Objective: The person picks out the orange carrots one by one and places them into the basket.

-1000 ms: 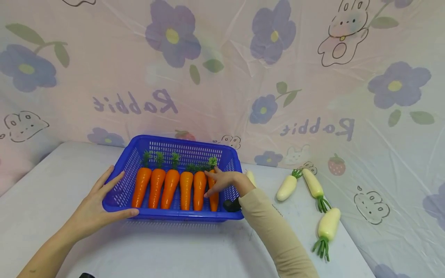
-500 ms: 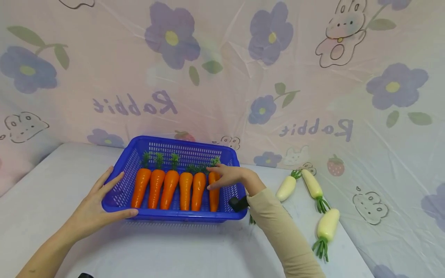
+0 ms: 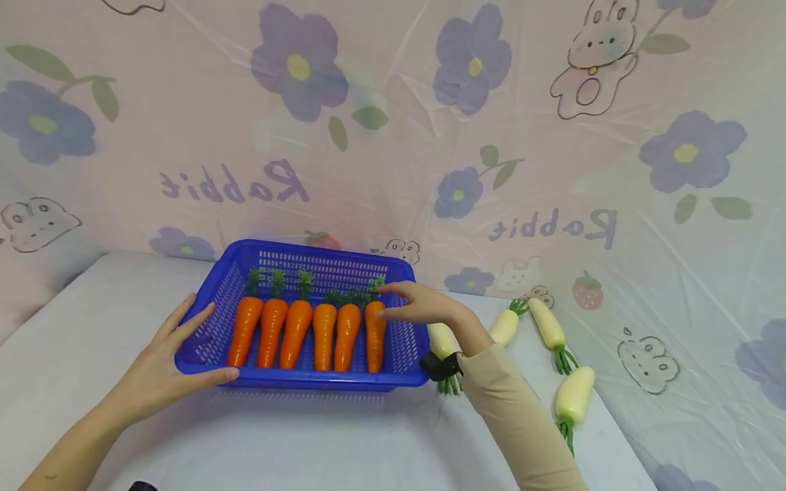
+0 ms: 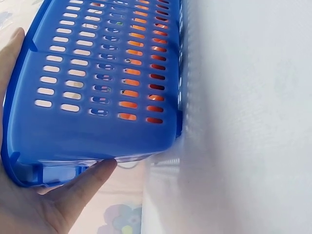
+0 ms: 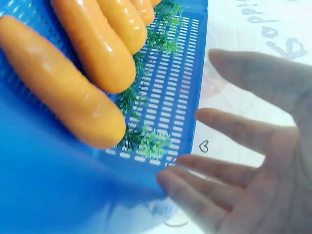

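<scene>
A blue plastic basket (image 3: pixel 288 378) holds a row of several orange toy carrots (image 3: pixel 297 335) with green leafy tops toward the back. My left hand (image 3: pixel 156 372) rests spread at the basket's left front corner. Its thumb lies along the front rim, and the fingers reach straight up the left side. In the left wrist view the thumb (image 4: pixel 92 183) touches the basket's wall below the rim. My right hand (image 3: pixel 424 305) hovers over the basket's right side with loose, spread fingers. It holds nothing. Nearest to it is the rightmost carrot (image 5: pixel 63 90), lying a little apart from the others.
Right of the basket lies a white radish (image 3: pixel 442 341), partly behind the right wrist. Farther right are another radish (image 3: pixel 505 329), a slimmer radish (image 3: pixel 548 326) and one nearer the edge (image 3: pixel 576 392). A patterned curtain (image 3: pixel 381 136) hangs behind the white table (image 3: pixel 295 443).
My right hand has drawn back to the right, off the rightmost carrot, uncovering it. The radish beside the basket shows more. My left hand stays at the basket's corner.
</scene>
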A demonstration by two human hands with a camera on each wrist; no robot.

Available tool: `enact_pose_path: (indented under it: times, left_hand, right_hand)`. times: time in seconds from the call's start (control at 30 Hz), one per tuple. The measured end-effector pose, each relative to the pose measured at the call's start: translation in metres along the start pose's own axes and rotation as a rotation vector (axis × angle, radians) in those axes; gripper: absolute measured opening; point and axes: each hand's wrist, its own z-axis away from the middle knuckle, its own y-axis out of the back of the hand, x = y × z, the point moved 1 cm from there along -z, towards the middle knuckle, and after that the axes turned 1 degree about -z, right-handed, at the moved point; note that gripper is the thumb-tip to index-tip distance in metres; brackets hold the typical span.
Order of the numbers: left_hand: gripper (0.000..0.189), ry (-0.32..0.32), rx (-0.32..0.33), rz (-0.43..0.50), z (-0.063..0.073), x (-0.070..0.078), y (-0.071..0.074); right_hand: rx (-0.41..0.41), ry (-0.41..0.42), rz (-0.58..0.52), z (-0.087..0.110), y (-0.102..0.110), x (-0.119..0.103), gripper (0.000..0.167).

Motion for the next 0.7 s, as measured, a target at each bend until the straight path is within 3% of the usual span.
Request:
enact_pose_path:
  times: [0.27, 0.43, 0.7]
  left_hand:
    - [0.104, -0.028, 0.011, -0.031, 0.0, -0.003, 0.004]
    - [0.105, -0.035, 0.012, -0.138, 0.0, -0.005, 0.005]
    - [0.108, -0.014, -0.036, -0.304, -0.001, -0.002, 0.007]
  right_hand:
    - [0.107, -0.025, -0.138, 0.014, -0.003, 0.008, 0.048]
    - [0.206, 0.016, -0.136, 0.021, -0.006, 0.016, 0.044]
    - [0.397, 0.089, -0.129, 0.035, -0.016, 0.031, 0.034]
